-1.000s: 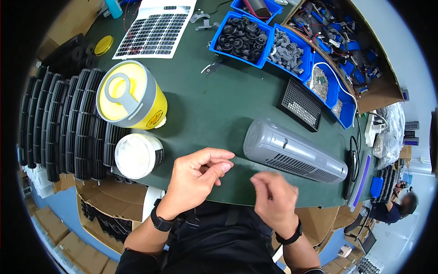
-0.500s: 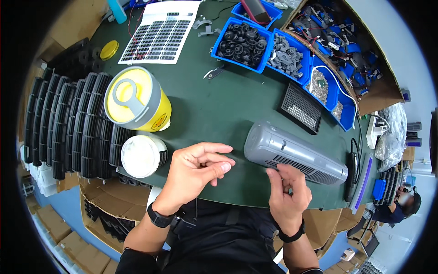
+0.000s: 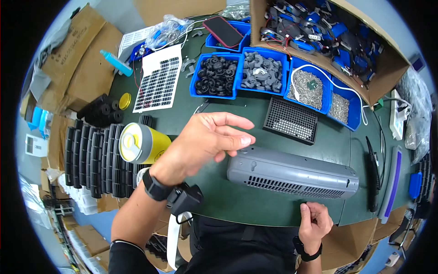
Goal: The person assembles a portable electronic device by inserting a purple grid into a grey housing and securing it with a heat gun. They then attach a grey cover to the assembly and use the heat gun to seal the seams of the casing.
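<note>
A long grey plastic housing (image 3: 296,171) with rounded ends and a slotted vent along its near side lies on the green table. My left hand (image 3: 207,139) is raised over the table by the housing's left end. Its index finger reaches out with a gap to the thumb, and the other fingers curl loosely; nothing shows between them. Just in front of the housing, at the table's near edge, my right hand (image 3: 315,223) has thumb and index finger pinched together. Whatever that pinch may hold is too small to make out.
Behind the housing sits a black perforated tray (image 3: 292,121). Blue bins hold black round parts (image 3: 216,75), grey clips (image 3: 262,71) and screws (image 3: 305,86). A yellow-grey tub (image 3: 153,145) and ribbed black rollers (image 3: 102,157) stand left. An electric screwdriver (image 3: 373,173) lies right.
The view has tilted and turned. My left hand has moved away from me, toward the bins. My right hand has drawn back from the housing toward the table edge.
</note>
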Motion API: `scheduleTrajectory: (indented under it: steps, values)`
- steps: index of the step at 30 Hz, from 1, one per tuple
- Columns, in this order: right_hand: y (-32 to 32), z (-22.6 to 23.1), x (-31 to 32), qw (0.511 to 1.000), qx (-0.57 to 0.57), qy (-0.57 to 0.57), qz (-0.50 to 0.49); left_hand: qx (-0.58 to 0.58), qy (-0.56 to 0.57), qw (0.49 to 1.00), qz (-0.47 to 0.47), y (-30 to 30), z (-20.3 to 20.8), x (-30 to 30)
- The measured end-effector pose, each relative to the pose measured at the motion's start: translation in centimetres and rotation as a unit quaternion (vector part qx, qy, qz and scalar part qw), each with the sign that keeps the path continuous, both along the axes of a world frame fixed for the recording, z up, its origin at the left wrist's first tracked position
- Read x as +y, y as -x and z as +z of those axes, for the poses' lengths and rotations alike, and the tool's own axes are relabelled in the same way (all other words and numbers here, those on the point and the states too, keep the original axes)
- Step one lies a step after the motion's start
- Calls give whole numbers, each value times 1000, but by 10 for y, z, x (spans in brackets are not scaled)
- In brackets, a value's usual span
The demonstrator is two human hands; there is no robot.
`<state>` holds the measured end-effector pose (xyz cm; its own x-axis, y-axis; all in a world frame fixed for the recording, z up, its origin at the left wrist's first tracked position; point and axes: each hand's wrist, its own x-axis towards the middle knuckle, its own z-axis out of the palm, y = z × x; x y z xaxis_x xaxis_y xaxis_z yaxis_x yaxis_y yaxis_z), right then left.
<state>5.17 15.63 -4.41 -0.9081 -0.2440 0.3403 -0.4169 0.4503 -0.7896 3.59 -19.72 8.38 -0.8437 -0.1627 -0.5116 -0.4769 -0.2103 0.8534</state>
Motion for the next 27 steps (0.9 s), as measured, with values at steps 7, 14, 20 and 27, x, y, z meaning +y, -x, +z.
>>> scheduleTrajectory:
  steps: [7,14,20,27]
  values:
    - [8,7,5,999,-6,18,47,-126,41,988,-74,34,-8,-7]
    - [12,7,7,997,-12,52,55,-203,88,970,-98,48,-4,1]
    - [13,7,7,997,-11,61,56,-215,119,959,-142,56,-3,2]
    - [14,7,5,996,-13,74,51,-198,131,955,-177,63,-3,-1]
